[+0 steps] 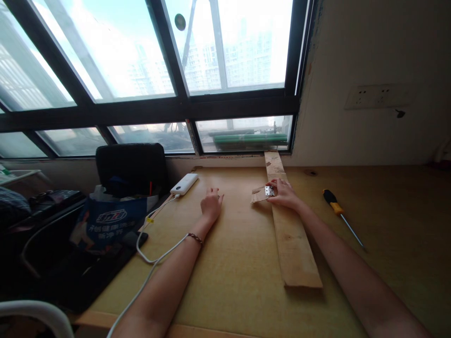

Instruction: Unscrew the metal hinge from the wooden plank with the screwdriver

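My right hand is closed on a small silver metal hinge, fingers at its right edge. Left of the hinge, a short, rough-edged brown piece sticks out; I cannot tell whether it is wood or cardboard, or whether the two are joined. Both lie over a long wooden board that runs from near the window toward me. My left hand is low over the table, left of the board, its fingers curled. A tiny dark spot shows near its fingertips, too small to name.
A screwdriver with a black and orange handle lies on the wooden table at right. A white power bank with a white cable sits at the left edge. Beyond are a black chair and a blue bag.
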{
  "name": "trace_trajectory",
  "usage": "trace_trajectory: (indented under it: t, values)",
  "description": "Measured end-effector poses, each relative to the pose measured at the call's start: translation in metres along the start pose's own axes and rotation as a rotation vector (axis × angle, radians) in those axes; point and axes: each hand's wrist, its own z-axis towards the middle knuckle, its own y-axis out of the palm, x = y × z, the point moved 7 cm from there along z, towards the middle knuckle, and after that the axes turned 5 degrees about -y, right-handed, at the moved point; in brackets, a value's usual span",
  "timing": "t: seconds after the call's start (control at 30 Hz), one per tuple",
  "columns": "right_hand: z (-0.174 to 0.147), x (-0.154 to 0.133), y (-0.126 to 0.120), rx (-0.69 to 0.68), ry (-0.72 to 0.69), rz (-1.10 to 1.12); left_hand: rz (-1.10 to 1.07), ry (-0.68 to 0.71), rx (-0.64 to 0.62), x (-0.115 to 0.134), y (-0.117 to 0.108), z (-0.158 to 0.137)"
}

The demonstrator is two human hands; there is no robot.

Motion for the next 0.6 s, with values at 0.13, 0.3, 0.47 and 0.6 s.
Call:
trace_trajectory:
  t: [0.13,0.3,0.47,0.6]
  values:
    - [0.000,0.000,0.000,0.020,-0.011,0.013,-0.425,0.165,-0.122,0.050,0.006,-0.019]
    - [-0.001,-0.002,-0.001,0.027,-0.019,-0.002,-1.065,-0.303,-0.581,0.089,0.060,-0.040]
    - [-0.001,0.001,-0.001,0.003,-0.007,-0.012,-1.383,-0.605,-0.549,0.094,0.075,-0.040]
    - [0.000,0.004,-0.001,-0.001,-0.009,0.037,-1.326,-0.637,-0.311,0.057,0.054,-0.013]
